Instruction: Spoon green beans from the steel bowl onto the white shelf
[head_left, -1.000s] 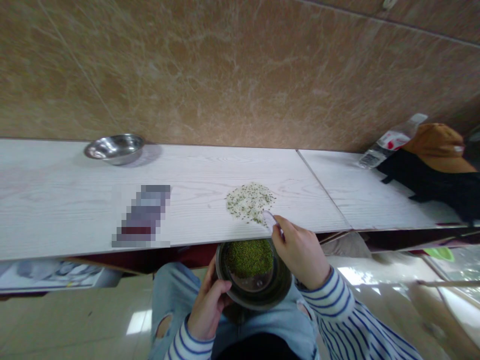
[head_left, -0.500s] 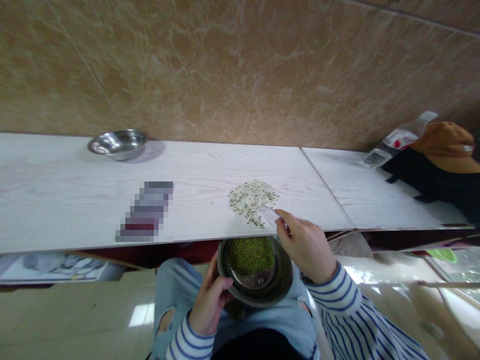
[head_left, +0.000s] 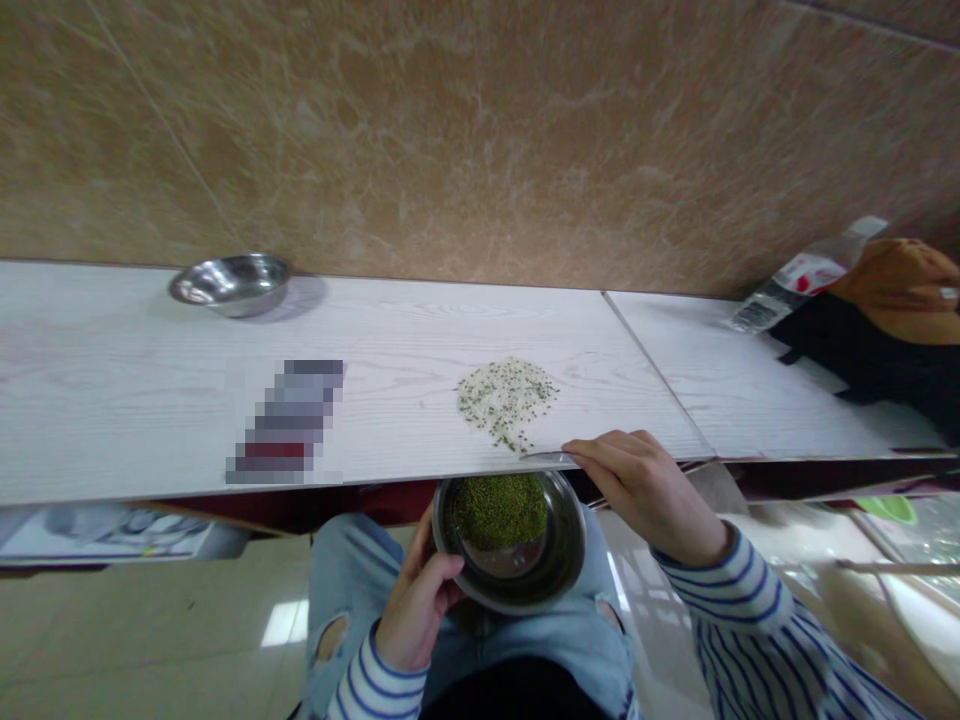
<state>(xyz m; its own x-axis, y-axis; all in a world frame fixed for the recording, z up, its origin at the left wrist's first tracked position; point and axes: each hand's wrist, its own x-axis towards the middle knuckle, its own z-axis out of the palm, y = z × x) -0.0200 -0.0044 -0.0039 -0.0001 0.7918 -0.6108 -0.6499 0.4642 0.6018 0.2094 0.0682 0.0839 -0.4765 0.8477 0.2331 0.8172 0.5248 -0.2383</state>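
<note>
My left hand (head_left: 416, 612) grips the left rim of a metal bowl (head_left: 564, 570), thumb over the edge, holding it just below the counter's front edge above my lap. Mung beans (head_left: 499, 510) lie in the bowl, gathered at its far side. Pinched in my right hand (head_left: 651, 492) is a spoon (head_left: 544, 456), seen nearly edge-on. Its tip is at the near end of a heap of white grains mixed with green beans (head_left: 506, 395), which is spread on the white counter (head_left: 405, 350).
Toward the back left stands a second metal bowl (head_left: 232, 285). A blurred-out flat object (head_left: 289, 420) lies left of the grains. At the right are a plastic bottle (head_left: 799, 280), a brown cap (head_left: 904, 285) and dark cloth (head_left: 862, 345). An open drawer (head_left: 217, 535) juts out at lower left.
My right hand has moved right and slightly toward me, turning the spoon edge-on and drawing it to the counter's front edge. My left hand and the bowl stay almost still.
</note>
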